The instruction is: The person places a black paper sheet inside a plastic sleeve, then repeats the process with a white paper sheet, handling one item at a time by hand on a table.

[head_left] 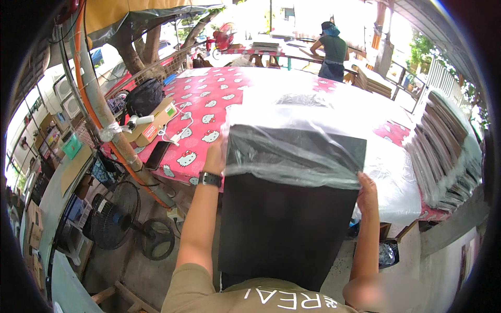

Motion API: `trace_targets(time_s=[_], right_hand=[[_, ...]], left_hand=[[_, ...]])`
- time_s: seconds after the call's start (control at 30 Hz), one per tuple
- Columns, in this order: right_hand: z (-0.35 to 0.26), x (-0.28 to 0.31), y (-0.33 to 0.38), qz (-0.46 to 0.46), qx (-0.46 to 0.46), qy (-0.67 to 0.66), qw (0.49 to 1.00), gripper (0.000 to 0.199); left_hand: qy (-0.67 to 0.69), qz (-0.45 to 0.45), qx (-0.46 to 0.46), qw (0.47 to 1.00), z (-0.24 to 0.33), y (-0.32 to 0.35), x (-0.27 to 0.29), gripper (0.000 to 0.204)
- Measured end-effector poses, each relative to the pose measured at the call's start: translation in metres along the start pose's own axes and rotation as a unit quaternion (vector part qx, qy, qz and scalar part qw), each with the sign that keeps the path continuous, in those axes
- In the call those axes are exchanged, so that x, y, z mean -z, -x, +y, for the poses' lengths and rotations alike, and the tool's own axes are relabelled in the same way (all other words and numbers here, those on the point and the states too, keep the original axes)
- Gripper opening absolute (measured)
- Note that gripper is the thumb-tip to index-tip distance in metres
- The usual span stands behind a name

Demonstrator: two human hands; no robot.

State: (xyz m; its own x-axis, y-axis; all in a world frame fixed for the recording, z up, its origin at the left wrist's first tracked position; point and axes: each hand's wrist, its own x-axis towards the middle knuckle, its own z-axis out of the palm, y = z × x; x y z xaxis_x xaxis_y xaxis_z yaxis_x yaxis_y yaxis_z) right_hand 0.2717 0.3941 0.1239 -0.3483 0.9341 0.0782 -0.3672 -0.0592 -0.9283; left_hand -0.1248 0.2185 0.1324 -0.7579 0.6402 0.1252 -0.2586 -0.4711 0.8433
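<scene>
A large flat black board (pixel 284 229) leans upright against my body, its far end lying over the table edge. A clear plastic bag (pixel 292 175) covers the far part of the board, and its open edge runs across the board's middle. My left hand (pixel 215 155), with a dark watch on the wrist, grips the bag along the board's left edge; its fingertips are partly hidden. At the right edge, my right hand (pixel 367 190) pinches the bag's rim between thumb and fingers.
More clear plastic sheets (pixel 302 99) lie on the table's pink patterned cover (pixel 195 136). At right stands a stack of plastic-wrapped panels (pixel 443 151). A phone (pixel 158 155), a cardboard box (pixel 151 125) and a black bag (pixel 145 97) sit at left, near a fan (pixel 116 215). Another person (pixel 332 52) works farther back.
</scene>
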Motion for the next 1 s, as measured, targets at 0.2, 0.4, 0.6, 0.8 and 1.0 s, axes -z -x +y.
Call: trace_targets(time_s=[0.2, 0.4, 0.6, 0.8, 1.0], right_hand=[[0.039, 0.016, 0.052, -0.021, -0.054, 0.182, 0.982, 0.03], [0.065, 0.023, 0.099, -0.024, -0.038, 0.248, 0.968, 0.025], [0.084, 0.029, 0.086, 0.063, 0.112, 0.432, 0.893, 0.012], [0.101, 0.039, 0.098, 0.188, 0.201, 0.481, 0.832, 0.025], [0.12, 0.049, 0.161, 0.217, 0.183, 0.447, 0.848, 0.008]], left_hand=[[-0.143, -0.07, 0.083, 0.984, -0.069, 0.064, 0.101, 0.045], [0.031, -0.076, 0.034, 0.996, -0.064, 0.153, 0.098, 0.072], [-0.442, -0.051, -0.104, 0.89, -0.066, 0.154, 0.086, 0.034], [-0.625, 0.047, -0.244, 0.74, -0.072, 0.149, 0.096, 0.014], [-0.676, -0.019, -0.269, 0.686, -0.062, 0.217, 0.113, 0.025]])
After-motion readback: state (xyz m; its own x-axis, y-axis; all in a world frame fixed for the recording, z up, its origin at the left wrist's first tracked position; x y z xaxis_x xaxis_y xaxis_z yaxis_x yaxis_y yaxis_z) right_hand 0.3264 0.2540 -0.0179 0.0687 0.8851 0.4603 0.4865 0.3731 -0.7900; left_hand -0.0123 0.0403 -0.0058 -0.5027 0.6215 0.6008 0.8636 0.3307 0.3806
